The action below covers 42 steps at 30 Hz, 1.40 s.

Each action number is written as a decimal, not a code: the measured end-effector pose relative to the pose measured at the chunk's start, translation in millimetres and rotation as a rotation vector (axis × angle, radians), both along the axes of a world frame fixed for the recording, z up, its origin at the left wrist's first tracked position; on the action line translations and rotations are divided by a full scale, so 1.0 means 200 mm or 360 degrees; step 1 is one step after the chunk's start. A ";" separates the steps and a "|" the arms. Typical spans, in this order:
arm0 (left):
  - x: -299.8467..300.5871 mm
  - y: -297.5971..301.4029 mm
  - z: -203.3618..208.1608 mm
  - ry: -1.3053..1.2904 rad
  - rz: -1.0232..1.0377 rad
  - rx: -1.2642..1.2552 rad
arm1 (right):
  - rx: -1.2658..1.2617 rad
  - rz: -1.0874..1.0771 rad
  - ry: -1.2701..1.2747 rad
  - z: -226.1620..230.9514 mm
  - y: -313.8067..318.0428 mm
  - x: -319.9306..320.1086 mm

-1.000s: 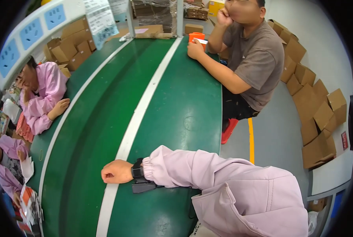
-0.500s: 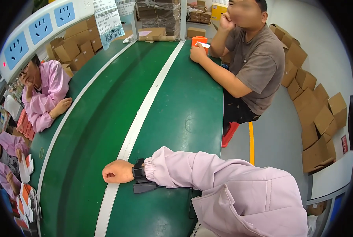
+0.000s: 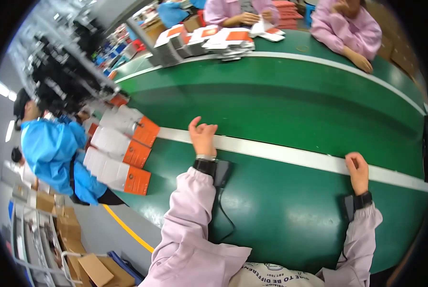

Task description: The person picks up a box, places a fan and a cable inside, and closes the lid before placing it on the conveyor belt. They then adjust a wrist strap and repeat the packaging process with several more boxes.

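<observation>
My left hand (image 3: pixel 203 137) is raised over the white strip (image 3: pixel 276 152) that runs along the green table, its fingers loosely bent and apart, with nothing in them. Farther right, my right hand (image 3: pixel 358 171) is at the same strip, fingers curled in loosely and nothing visible in them. A black band with a small dark box is on each wrist; a black cable (image 3: pixel 229 221) trails from the left one across the table. The closest objects to my left hand are stacks of white-and-orange boxes (image 3: pixel 138 181) on the left.
More white-and-orange boxes (image 3: pixel 233 42) are piled across the table, where a person in pink (image 3: pixel 223 12) handles white pieces. Another person in pink (image 3: pixel 350 31) leans at the far right. A person in blue (image 3: pixel 49 148) is at the left. Cardboard boxes (image 3: pixel 99 270) lie lower left.
My view has swung left, from a seated person in brown to the stacked boxes and the person in blue. My left hand has come into view; my right hand stays loosely curled.
</observation>
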<state>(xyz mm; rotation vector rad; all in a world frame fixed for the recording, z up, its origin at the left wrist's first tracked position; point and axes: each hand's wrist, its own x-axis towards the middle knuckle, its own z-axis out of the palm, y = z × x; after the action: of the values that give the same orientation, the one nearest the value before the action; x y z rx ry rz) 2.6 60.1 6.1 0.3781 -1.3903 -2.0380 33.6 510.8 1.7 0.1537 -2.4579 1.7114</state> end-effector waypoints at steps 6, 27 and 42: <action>0.11 -0.03 0.01 -0.0035 0.0043 0.0071 | 0.0003 0.0064 -0.0020 -0.03 -0.01 0.04; 0.06 -0.01 0.00 -0.0098 0.0072 -0.0073 | 0.0009 0.0038 -0.0032 0.01 0.00 0.04; 0.07 -0.03 0.00 -0.0060 -0.0020 0.0080 | 0.0005 0.0024 -0.0046 0.01 -0.01 0.04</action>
<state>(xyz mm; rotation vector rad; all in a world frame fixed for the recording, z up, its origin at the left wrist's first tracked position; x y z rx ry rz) 17.1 55.0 5.2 0.4325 -1.3689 -2.0892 41.4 508.8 2.7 0.1494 -2.4865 1.7277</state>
